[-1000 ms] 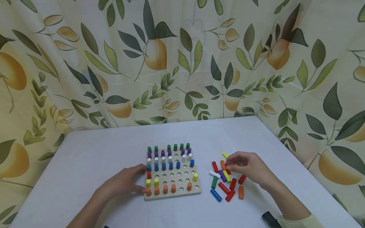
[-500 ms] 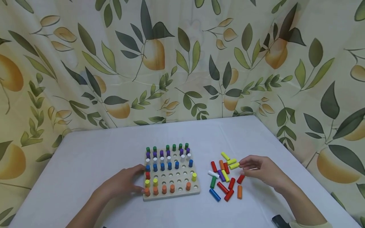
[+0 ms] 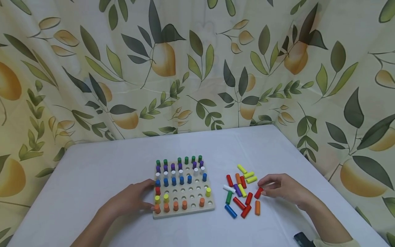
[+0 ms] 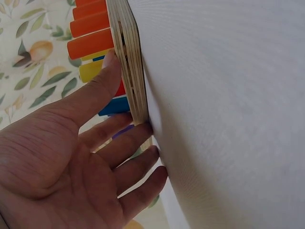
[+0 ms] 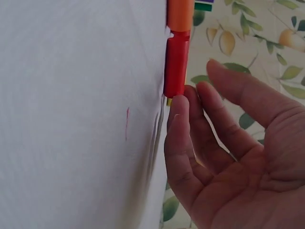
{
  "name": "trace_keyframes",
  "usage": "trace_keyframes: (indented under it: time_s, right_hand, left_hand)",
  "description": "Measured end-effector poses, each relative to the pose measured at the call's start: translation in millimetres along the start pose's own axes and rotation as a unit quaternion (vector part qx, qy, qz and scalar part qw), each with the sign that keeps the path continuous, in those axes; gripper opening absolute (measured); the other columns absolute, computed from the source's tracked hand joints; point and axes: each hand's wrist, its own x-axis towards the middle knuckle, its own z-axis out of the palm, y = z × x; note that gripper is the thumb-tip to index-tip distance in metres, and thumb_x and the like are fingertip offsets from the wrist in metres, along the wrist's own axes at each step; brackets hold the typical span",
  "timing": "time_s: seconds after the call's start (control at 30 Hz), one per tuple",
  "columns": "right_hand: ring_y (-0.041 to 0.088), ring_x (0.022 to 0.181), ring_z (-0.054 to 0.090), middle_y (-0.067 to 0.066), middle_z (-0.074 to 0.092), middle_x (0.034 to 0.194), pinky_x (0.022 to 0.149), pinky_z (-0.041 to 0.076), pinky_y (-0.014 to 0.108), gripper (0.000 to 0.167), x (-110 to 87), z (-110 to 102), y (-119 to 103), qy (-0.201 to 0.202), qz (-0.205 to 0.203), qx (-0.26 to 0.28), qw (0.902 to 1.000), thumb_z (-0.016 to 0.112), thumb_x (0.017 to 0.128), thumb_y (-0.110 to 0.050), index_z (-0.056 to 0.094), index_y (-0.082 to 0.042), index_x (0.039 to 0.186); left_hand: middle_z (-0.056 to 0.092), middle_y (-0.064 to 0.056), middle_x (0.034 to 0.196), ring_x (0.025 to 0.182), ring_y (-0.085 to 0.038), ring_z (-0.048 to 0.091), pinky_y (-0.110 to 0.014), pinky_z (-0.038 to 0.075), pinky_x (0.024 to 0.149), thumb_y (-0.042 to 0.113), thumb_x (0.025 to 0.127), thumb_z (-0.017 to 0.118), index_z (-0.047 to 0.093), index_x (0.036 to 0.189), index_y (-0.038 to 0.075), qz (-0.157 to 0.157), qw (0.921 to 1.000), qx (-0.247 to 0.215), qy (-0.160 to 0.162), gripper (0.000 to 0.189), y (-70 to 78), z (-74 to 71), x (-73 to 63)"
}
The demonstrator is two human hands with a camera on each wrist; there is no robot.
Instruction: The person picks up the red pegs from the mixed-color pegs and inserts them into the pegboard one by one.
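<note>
A wooden pegboard with rows of coloured pegs lies left of the middle of the table in the head view. My left hand rests at its left side, thumb and fingers spread along the edge; the left wrist view shows the thumb against the board's layered edge, beside an orange peg. To the right, my right hand is beside a loose red peg at the pile's right side. In the right wrist view its fingertips are right at the red peg's end, with the thumb held apart.
Several loose pegs lie between the board and my right hand, among them a blue peg, a green peg and an orange peg. A white cloth covers the table. Behind it hangs a patterned curtain.
My right hand has moved from over the loose pegs, past the yellow ones, to the red peg, uncovering two yellow pegs. My left hand stays at the board's edge. The head view has shifted slightly.
</note>
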Motion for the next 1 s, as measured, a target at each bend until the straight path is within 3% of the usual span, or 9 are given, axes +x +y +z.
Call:
trace_keyframes:
  time_s: [0.3, 0.7, 1.0]
  right_hand:
    - [0.028, 0.107, 0.062, 0.015, 0.066, 0.128, 0.081, 0.059, 0.035, 0.028, 6.6, -3.5, 16.0, -0.002, 0.006, 0.012, 0.9999, 0.079, 0.092, -0.014, 0.074, -0.007, 0.119]
    - [0.028, 0.109, 0.056, 0.014, 0.065, 0.130, 0.079, 0.058, 0.033, 0.030, 14.4, -4.0, 25.2, -0.030, 0.004, 0.036, 0.9989, 0.080, 0.091, -0.015, 0.075, -0.008, 0.119]
    - [0.028, 0.101, 0.056, 0.011, 0.070, 0.119, 0.073, 0.055, 0.029, 0.025, 18.7, -4.3, 28.4, -0.044, -0.013, 0.029, 0.9985, 0.077, 0.092, -0.008, 0.076, -0.006, 0.117]
  left_hand:
    - [0.056, -0.012, 0.148, 0.140, -0.043, 0.045, -0.068, 0.040, 0.107, 0.029, 0.074, 0.095, 0.060, 0.142, 0.016, 0.003, 1.0000, 0.007, 0.003, 0.078, -0.6, 0.3, -0.9]
    - [0.056, -0.012, 0.149, 0.141, -0.042, 0.045, -0.070, 0.037, 0.107, 0.030, 0.074, 0.095, 0.060, 0.142, 0.016, 0.009, 0.9999, 0.006, 0.003, 0.078, -1.9, -0.5, -2.1]
    - [0.055, -0.012, 0.150, 0.141, -0.041, 0.045, -0.072, 0.034, 0.108, 0.032, 0.075, 0.094, 0.060, 0.143, 0.018, 0.011, 0.9999, 0.007, -0.004, 0.078, 0.0, -1.9, -1.5]
